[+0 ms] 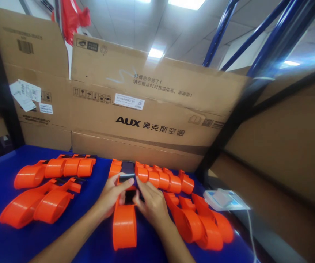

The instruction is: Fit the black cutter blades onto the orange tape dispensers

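In the middle of the head view, an orange coiled strap (pixel 124 228) hangs below my two hands. My left hand (pixel 110 195) is closed at its upper end, with the thumb pressed on a dark rectangular piece (pixel 128 168) that looks like a buckle. My right hand (pixel 153 202) is closed on the same strap from the other side, its fingertips pinched near a smaller black part (pixel 130 197). My fingers hide where the black parts meet the orange band. Further orange coiled straps (pixel 171 180) stand just behind and to the right of my right hand.
More orange straps (pixel 52 206) with black ends lie in rows on the left of the blue table surface (pixel 91 215). Others (pixel 209 232) lie at the front right, near a white-and-blue device (pixel 226 200) with a cable. A cardboard sheet (pixel 157 106) and dark rack posts border the back.
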`<state>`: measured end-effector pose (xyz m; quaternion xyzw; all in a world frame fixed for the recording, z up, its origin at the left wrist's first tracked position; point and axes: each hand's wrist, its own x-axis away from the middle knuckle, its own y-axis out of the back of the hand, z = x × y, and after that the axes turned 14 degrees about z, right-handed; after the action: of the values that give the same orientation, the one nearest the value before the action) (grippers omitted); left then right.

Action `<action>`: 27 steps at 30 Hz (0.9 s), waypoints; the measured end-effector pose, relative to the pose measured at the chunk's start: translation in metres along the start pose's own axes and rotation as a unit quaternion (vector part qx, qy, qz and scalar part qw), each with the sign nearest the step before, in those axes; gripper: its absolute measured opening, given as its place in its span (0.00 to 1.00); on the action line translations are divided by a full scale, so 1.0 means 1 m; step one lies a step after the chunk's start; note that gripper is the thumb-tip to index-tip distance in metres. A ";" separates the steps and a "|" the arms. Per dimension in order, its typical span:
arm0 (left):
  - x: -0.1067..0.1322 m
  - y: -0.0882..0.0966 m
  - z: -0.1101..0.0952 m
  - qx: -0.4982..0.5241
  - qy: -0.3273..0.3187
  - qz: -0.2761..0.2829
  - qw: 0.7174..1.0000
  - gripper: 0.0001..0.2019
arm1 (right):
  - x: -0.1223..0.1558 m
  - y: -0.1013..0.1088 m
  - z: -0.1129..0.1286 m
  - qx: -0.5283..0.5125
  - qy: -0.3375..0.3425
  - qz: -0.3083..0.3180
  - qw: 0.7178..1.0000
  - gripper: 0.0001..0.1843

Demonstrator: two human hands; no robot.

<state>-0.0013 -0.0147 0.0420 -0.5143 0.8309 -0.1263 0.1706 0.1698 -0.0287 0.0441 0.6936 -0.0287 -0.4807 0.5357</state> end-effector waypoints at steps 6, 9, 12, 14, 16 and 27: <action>0.001 0.000 0.002 -0.055 -0.024 -0.007 0.998 0.21 | -0.003 0.009 -0.003 -0.093 -0.013 -0.014 0.995 0.23; 0.001 -0.001 0.003 -0.090 -0.029 -0.001 0.996 0.22 | -0.002 0.008 -0.001 -0.107 -0.037 -0.027 0.993 0.19; 0.000 -0.001 0.004 -0.112 -0.034 0.002 0.993 0.21 | -0.001 0.005 0.001 -0.118 -0.061 -0.031 0.991 0.16; 0.000 0.000 0.005 -0.117 -0.036 0.007 0.992 0.21 | 0.000 0.003 0.002 -0.130 -0.079 -0.033 0.988 0.15; 0.000 0.000 0.006 -0.113 -0.038 0.015 0.993 0.21 | 0.000 0.002 0.003 -0.150 -0.092 -0.029 0.984 0.15; 0.002 0.001 -0.009 0.002 -0.041 0.006 0.999 0.20 | -0.001 0.020 -0.016 -0.246 -0.227 -0.135 0.933 0.12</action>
<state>-0.0062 -0.0159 0.0494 -0.5139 0.8259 -0.1060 0.2064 0.1900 -0.0253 0.0598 0.4101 0.0630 -0.6851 0.5987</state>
